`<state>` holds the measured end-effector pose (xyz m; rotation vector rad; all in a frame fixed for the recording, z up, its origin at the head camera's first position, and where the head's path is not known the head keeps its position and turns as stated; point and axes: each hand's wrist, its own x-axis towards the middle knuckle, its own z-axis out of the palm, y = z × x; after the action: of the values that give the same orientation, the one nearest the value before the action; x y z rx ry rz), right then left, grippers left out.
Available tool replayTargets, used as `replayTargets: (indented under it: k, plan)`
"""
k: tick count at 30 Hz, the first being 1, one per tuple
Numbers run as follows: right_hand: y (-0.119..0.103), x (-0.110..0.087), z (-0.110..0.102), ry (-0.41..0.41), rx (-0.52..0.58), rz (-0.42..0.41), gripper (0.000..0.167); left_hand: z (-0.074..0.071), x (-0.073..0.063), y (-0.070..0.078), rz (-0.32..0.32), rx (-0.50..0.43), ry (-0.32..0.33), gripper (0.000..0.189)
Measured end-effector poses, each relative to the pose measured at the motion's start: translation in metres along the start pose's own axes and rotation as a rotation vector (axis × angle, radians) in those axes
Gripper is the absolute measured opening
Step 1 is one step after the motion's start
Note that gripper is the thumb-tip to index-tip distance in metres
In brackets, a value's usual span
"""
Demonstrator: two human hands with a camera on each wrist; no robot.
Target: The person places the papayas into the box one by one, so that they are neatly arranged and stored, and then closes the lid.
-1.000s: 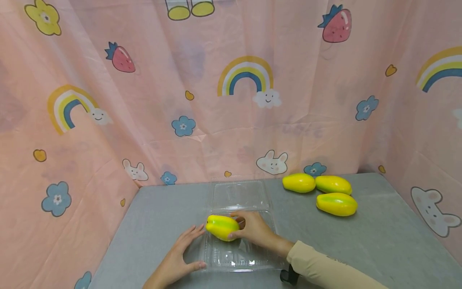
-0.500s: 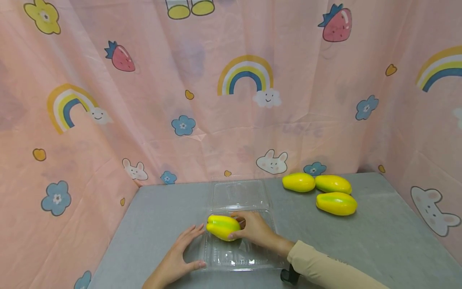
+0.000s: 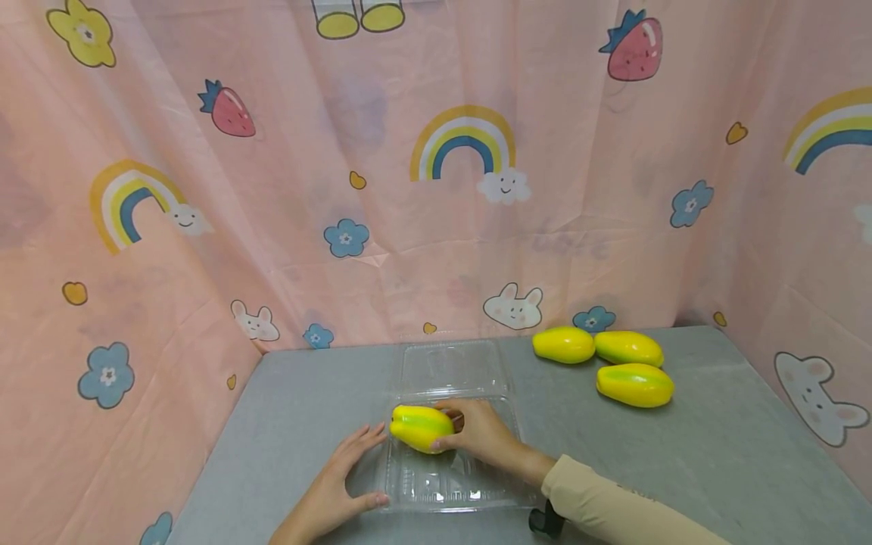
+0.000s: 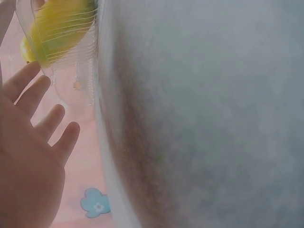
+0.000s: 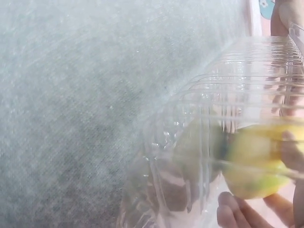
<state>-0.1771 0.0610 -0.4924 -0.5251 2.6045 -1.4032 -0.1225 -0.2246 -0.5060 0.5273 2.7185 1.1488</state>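
A yellow papaya (image 3: 417,428) with a green streak lies on its side within the base of a clear plastic clamshell box (image 3: 450,496). My right hand (image 3: 487,437) holds it by its right end, thumb in front and fingers behind. Through the box wall (image 5: 204,128) in the right wrist view, the papaya (image 5: 256,161) looks blurred. At the box's left rim is my left hand (image 3: 334,481), fingers extended and thumb spread; whether it touches the rim I cannot tell. In the left wrist view that hand (image 4: 33,147) has nothing in its grasp.
The box's transparent lid (image 3: 450,369) is folded back behind the base. Three more papayas (image 3: 564,345) lie grouped at the back right of the grey table (image 3: 306,386). A pink printed curtain (image 3: 381,288) surrounds the back and sides.
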Motion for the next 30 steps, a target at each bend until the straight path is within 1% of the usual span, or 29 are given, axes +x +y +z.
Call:
replayTargets:
  k: [8,17,22,30]
  plan:
    - [0.001,-0.002,-0.002,0.006,-0.001,-0.007,0.066,0.001,0.0,-0.001,0.009,0.001,0.006,0.085]
    - [0.0,-0.003,-0.009,0.026,-0.028,0.012,0.069,0.0,0.0,-0.001,0.008,0.006,0.003,0.084]
    - [-0.006,-0.007,-0.021,0.032,-0.012,0.021,0.068,0.0,0.0,-0.001,0.01,0.01,0.002,0.085]
    - [-0.01,-0.013,-0.046,0.029,0.042,0.01,0.066,0.0,0.0,-0.001,0.039,0.007,0.002,0.084]
